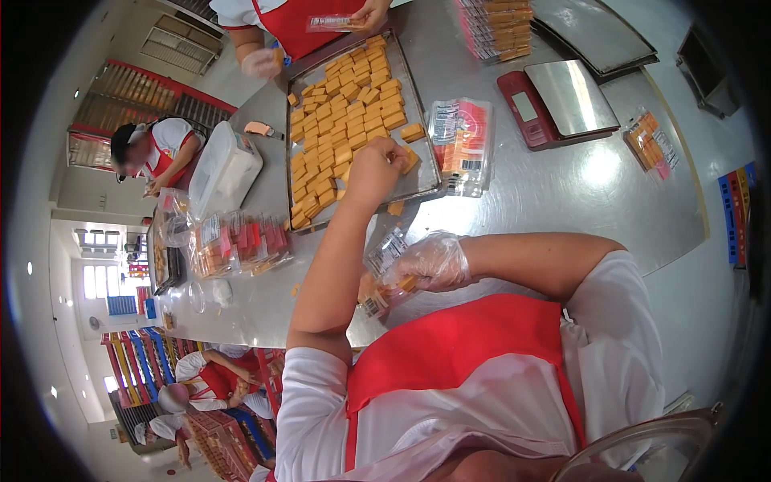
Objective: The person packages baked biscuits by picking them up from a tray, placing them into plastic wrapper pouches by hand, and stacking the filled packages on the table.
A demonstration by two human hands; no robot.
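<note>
My left hand [377, 170] reaches over a metal tray [438, 181] of golden-brown rectangular biscuit pieces [345, 112]. Its fingers are pinched at a biscuit piece [411, 161] by the tray's right side, which they partly hide. Close to my apron, my right hand [434, 261], in a clear plastic glove, grips a printed clear plastic pack [389, 251]; a biscuit piece [407, 283] shows at its fingers. Beside the tray lie several flat printed packs [460, 145], stacked. One loose biscuit piece [395, 208] sits off the tray's near edge.
Across the table a co-worker's gloved hand [262, 63] holds a piece, their other hand a pack [331, 22]. Around stand a red scale [530, 108], stacked filled packs [495, 28], a white tub [229, 169], a box cutter [261, 128], more packs [241, 245] and a single pack [649, 145].
</note>
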